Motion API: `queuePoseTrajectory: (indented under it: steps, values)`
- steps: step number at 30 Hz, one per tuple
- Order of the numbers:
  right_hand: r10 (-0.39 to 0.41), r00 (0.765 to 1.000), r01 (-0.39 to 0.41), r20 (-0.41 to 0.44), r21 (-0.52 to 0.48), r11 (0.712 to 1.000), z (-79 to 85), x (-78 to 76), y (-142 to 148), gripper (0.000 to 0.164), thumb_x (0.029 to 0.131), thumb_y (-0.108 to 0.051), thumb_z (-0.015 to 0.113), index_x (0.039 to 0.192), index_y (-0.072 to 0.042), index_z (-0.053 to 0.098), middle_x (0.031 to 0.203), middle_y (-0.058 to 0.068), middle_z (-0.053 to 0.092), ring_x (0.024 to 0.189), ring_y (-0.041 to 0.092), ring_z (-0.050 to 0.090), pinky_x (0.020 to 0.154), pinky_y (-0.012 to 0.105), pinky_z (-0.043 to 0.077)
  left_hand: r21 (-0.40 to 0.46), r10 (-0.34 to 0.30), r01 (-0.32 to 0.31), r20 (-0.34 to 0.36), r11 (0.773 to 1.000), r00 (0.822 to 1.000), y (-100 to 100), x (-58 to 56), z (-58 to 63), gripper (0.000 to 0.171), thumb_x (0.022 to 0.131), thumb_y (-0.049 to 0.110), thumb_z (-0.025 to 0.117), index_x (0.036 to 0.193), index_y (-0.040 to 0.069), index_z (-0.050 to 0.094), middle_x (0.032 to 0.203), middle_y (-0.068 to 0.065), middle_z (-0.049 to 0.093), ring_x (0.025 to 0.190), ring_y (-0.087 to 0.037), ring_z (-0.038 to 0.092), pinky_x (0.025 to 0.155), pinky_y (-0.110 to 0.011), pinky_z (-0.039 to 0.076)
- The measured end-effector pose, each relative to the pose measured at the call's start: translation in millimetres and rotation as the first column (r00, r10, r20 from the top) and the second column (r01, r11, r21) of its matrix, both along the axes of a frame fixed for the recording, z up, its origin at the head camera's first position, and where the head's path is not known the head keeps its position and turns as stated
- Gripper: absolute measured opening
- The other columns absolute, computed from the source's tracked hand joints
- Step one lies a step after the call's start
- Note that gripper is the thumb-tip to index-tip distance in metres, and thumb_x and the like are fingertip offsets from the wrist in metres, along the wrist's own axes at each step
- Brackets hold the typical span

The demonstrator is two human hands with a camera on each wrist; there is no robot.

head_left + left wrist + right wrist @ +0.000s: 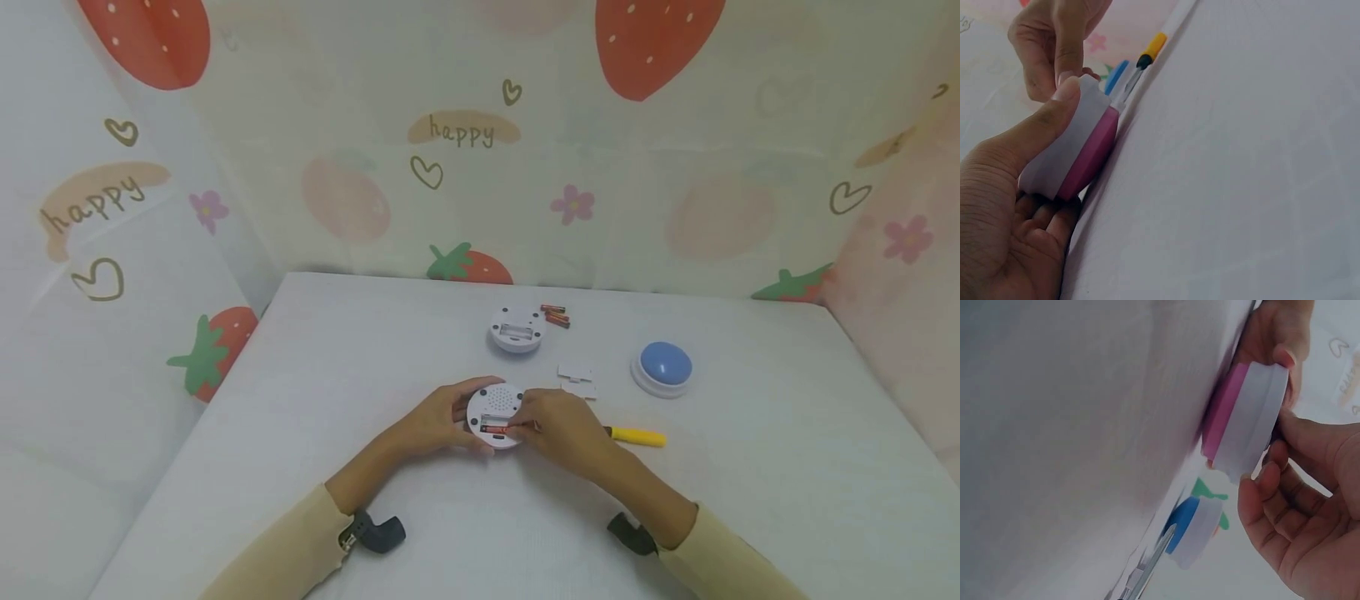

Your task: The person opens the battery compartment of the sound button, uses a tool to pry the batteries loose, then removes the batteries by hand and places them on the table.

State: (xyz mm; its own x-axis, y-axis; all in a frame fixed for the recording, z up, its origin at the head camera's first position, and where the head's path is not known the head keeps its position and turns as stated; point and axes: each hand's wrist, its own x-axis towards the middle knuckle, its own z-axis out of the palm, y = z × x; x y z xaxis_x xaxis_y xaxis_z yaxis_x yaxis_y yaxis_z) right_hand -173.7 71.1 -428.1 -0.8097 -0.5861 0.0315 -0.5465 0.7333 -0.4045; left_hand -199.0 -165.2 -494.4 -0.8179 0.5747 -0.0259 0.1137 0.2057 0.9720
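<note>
My left hand (438,421) grips a round white button device (501,396) by its rim, thumb on the near side. It lies upside down, with speaker holes and an uncovered battery slot facing up; the left wrist view shows its pink dome (1092,153) underneath. A red and black battery (491,429) sits along the slot's near side. Over the slot's right end, my right hand (566,429) pinches the battery between thumb and index finger. Its fingertips partly hide the battery's end. In the right wrist view, the other fingers (1291,509) curl loosely beside the device.
A second upturned white button device (517,329) with an uncovered slot stands behind, beside several loose batteries (556,316). Two white covers (576,381) lie right of the held device. Further right are a blue-domed button (663,368) and a yellow-handled screwdriver (637,437).
</note>
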Motion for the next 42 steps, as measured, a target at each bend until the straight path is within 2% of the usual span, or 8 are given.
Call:
queuePoseTrajectory:
  steps: [6,15,23,31,36,42]
  values:
    - [0.005,1.0,-0.005,0.002,0.024,1.0,0.6,0.5,-1.0,0.016,0.09,-0.023,0.078,0.105,-0.017,0.082,0.083,-0.011,0.066,0.075,0.007,0.054,0.07,0.019,0.05,-0.004,0.001,-0.001,-0.001,1.0,1.0,0.7,-0.5,-0.5,0.095,0.072,0.013,0.093,0.154,0.02,0.044,0.155,0.001,0.046,0.142,-0.016,0.045,0.112,-0.026,0.041]
    - [0.028,1.0,-0.028,-0.002,0.005,1.0,2.0,0.4,0.9,0.018,0.09,-0.024,0.079,0.106,-0.017,0.082,0.088,-0.01,0.068,0.078,0.006,0.056,0.074,0.017,0.053,0.0,-0.009,0.009,-0.007,1.0,1.0,0.9,-1.1,-0.1,0.094,0.073,0.013,0.092,0.154,0.019,0.043,0.155,0.0,0.046,0.141,-0.016,0.046,0.111,-0.026,0.042]
    - [0.031,0.999,-0.031,0.011,-0.002,1.0,3.1,0.4,0.7,0.019,0.09,-0.022,0.079,0.108,-0.015,0.081,0.096,-0.005,0.073,0.088,0.009,0.063,0.089,0.027,0.058,-0.001,-0.005,0.005,-0.005,1.0,1.0,1.1,-0.9,1.0,0.094,0.074,0.013,0.092,0.154,0.02,0.043,0.154,0.0,0.047,0.139,-0.016,0.048,0.111,-0.026,0.043]
    - [0.04,0.998,-0.033,0.052,-0.115,0.993,-1.4,-1.6,4.0,0.016,0.089,-0.019,0.079,0.105,-0.017,0.08,0.084,-0.013,0.064,0.078,0.006,0.056,0.072,0.018,0.054,-0.002,0.0,0.0,-0.01,1.0,1.0,0.0,-0.7,0.9,0.093,0.075,0.013,0.092,0.154,0.019,0.043,0.154,-0.001,0.047,0.138,-0.017,0.049,0.11,-0.026,0.044]
    - [0.052,0.995,-0.037,0.079,-0.181,0.983,-4.3,-4.0,6.0,0.014,0.09,-0.018,0.079,0.103,-0.017,0.079,0.084,-0.014,0.064,0.078,0.007,0.056,0.07,0.019,0.052,-0.005,0.005,-0.005,-0.006,1.0,1.0,0.4,-0.8,1.0,0.094,0.073,0.012,0.092,0.154,0.018,0.043,0.154,0.0,0.047,0.139,-0.016,0.049,0.11,-0.025,0.044]
    - [0.048,0.997,-0.035,0.063,-0.197,0.98,-2.9,-2.4,4.5,0.012,0.09,-0.018,0.079,0.102,-0.017,0.079,0.083,-0.014,0.062,0.078,0.008,0.055,0.07,0.02,0.052,-0.006,0.013,-0.013,-0.001,1.0,1.0,0.4,-0.1,1.6,0.095,0.073,0.012,0.092,0.154,0.018,0.043,0.154,0.0,0.047,0.139,-0.016,0.049,0.109,-0.025,0.044]
